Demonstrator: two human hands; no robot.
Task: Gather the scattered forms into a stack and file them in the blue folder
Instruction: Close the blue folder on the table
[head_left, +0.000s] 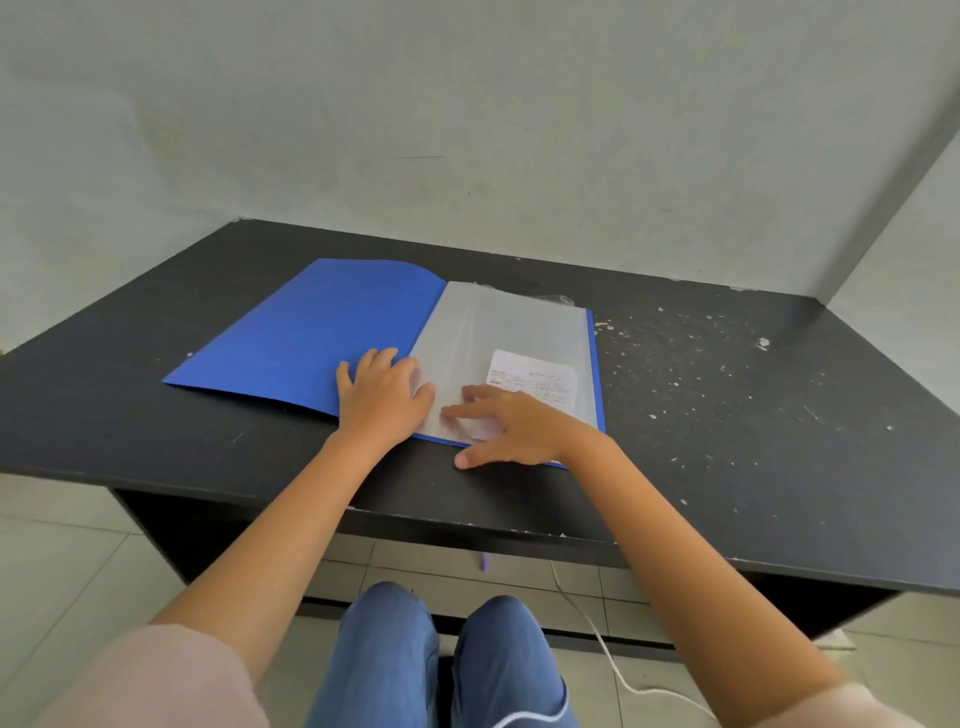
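The blue folder (301, 332) lies open on the black desk (727, 415), its cover spread to the left. Translucent plastic sleeves (498, 327) cover its right half. A small white printed form (535, 379) shows through the top sleeve, at the lower right of the page. My left hand (382, 395) rests flat across the folder's spine near the front edge, fingers straight. My right hand (506, 428) lies on the sleeve's lower edge with fingers spread and the thumb on the desk. I see no loose forms on the desk.
White paint flecks dot the right part of the desk (701, 364). Pale walls close in behind and to the right. Below the desk are my knees in blue trousers (441, 660), a tiled floor and a white cable (613, 660).
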